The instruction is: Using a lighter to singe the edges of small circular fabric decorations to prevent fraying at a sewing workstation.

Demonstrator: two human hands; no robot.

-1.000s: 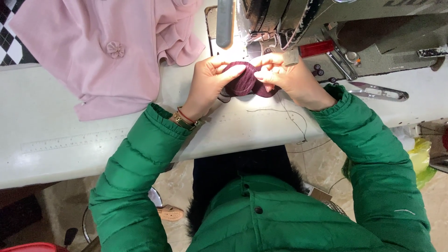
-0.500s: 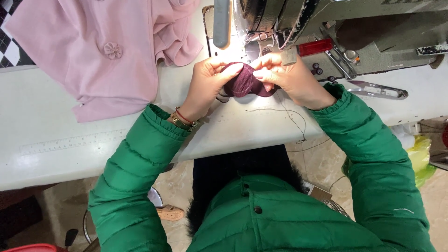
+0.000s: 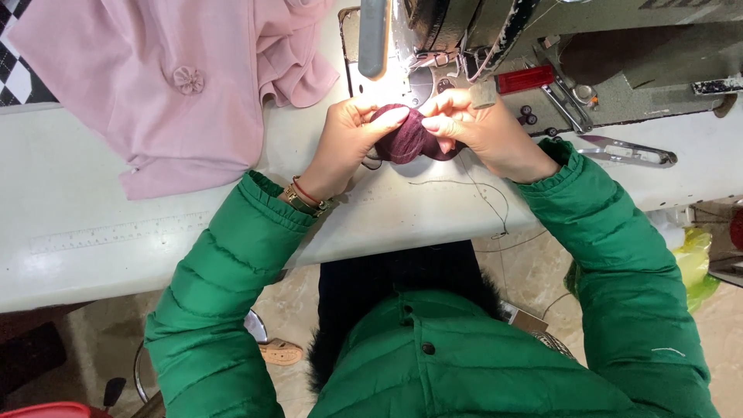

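In the upper left of the frame a pink garment [image 3: 178,85] lies spread on the white table [image 3: 93,232], a small fabric flower on its front, pushed aside so the space before the needle is free. A printed ruler strip [image 3: 116,231] runs along the table edge at left centre.

At upper centre the left hand [image 3: 344,143] and right hand [image 3: 484,131] meet just below the lit needle area of the sewing machine [image 3: 542,46]. Between them sits a small bunched piece of dark maroon fabric [image 3: 410,138], close under the lamp, likely so the person can see it well. Both hands are closed on it: the left pinches its left side with thumb and fingers, the right clasps its right side, so the 2 hands can bunch it between them.

A loose thread [image 3: 484,201] trails over the table below the right hand. At right, a pair of thread snips [image 3: 627,151] lies within easy reach beside the machine base.
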